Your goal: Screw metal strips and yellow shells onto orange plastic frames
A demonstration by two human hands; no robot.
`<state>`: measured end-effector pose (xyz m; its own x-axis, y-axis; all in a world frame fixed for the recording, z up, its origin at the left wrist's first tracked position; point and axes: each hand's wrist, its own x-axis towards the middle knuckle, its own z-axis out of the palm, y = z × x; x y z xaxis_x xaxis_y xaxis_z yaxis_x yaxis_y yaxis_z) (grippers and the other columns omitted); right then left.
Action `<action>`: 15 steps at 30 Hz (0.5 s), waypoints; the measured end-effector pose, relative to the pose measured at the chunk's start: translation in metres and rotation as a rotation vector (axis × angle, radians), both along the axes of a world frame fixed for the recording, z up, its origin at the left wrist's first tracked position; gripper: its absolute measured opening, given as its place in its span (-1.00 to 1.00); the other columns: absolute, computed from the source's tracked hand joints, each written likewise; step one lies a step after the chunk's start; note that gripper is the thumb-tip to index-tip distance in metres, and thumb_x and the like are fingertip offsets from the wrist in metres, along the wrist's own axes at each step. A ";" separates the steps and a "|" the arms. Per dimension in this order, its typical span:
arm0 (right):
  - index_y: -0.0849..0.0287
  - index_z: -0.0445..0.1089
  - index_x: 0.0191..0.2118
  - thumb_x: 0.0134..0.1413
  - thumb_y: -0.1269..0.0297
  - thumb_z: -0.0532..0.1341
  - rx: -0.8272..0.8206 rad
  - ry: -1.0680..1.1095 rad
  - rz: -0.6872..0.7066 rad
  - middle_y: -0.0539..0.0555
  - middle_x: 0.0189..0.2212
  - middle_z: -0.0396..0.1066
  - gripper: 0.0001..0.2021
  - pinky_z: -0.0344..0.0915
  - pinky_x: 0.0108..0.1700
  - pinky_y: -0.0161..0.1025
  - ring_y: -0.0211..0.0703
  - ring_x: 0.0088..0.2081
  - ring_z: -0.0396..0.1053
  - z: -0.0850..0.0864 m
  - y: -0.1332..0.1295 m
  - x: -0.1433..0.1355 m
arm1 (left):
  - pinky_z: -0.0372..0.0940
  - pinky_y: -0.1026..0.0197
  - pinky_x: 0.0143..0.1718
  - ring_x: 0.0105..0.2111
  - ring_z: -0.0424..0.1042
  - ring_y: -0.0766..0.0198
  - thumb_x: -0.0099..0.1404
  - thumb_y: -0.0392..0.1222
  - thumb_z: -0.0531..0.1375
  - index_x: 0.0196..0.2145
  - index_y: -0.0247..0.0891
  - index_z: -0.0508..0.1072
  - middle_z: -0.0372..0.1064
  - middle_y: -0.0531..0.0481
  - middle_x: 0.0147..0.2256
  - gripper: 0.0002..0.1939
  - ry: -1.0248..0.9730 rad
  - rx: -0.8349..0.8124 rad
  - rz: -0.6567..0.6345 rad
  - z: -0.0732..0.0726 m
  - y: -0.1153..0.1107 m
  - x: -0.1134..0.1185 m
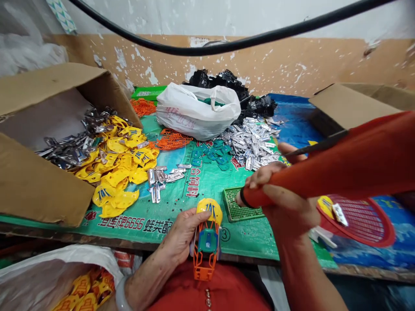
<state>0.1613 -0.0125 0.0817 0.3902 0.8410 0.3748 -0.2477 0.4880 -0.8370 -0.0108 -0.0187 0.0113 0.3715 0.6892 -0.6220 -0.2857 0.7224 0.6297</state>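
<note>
A toy car body with a yellow hood (210, 211), a teal centre piece (208, 240) and an orange frame (204, 274) is held near the table's front edge. My left hand (181, 231) grips its left side, thumb over the hood. To the right, my right hand (287, 201) is wrapped round a thick red tubular tool (337, 164) with a black ring at its tip and a dark lever along its top. The tool's tip end is above a green mesh basket (231, 209); fingers partly hide its nose.
A cardboard box (42, 181) with silvery pieces and yellow shells (119, 172) stands left. Behind are a white bag (194, 114), black parts (223, 82), teal pieces (215, 153) and silvery pieces (253, 142). A red basket (385, 229) lies right; a black cable (194, 51) hangs overhead.
</note>
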 end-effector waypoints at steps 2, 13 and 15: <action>0.06 0.32 -0.05 -0.32 0.49 0.30 0.007 -0.008 -0.088 -0.13 -0.59 0.38 -0.43 0.30 -0.48 -0.20 -0.22 -0.59 0.31 -0.002 0.008 0.007 | 0.33 0.34 -0.59 -0.60 0.43 0.31 -0.01 -0.20 0.37 -0.37 -0.41 0.52 0.52 -0.13 -0.49 -0.75 0.006 -0.011 -0.011 0.000 0.000 -0.001; 0.14 0.36 -0.18 -0.32 0.44 0.36 -0.041 -0.051 -0.157 -0.12 -0.61 0.39 -0.56 0.29 -0.49 -0.20 -0.23 -0.60 0.32 -0.046 0.021 0.009 | 0.34 0.33 -0.57 -0.58 0.43 0.32 0.06 -0.23 0.33 -0.33 -0.43 0.52 0.51 -0.12 -0.48 -0.78 -0.010 -0.034 0.002 -0.005 -0.001 -0.003; 0.15 0.38 -0.25 -0.33 0.43 0.37 -0.051 -0.058 -0.169 -0.11 -0.61 0.39 -0.62 0.29 -0.50 -0.21 -0.23 -0.60 0.32 -0.048 0.021 0.009 | 0.34 0.33 -0.56 -0.58 0.43 0.32 0.07 -0.23 0.33 -0.32 -0.43 0.52 0.51 -0.12 -0.48 -0.78 -0.012 -0.033 -0.002 -0.005 -0.001 -0.003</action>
<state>0.1701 0.0088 0.0340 0.5065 0.7837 0.3595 -0.1159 0.4750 -0.8723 -0.0137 -0.0199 0.0068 0.3806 0.6677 -0.6398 -0.2916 0.7432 0.6022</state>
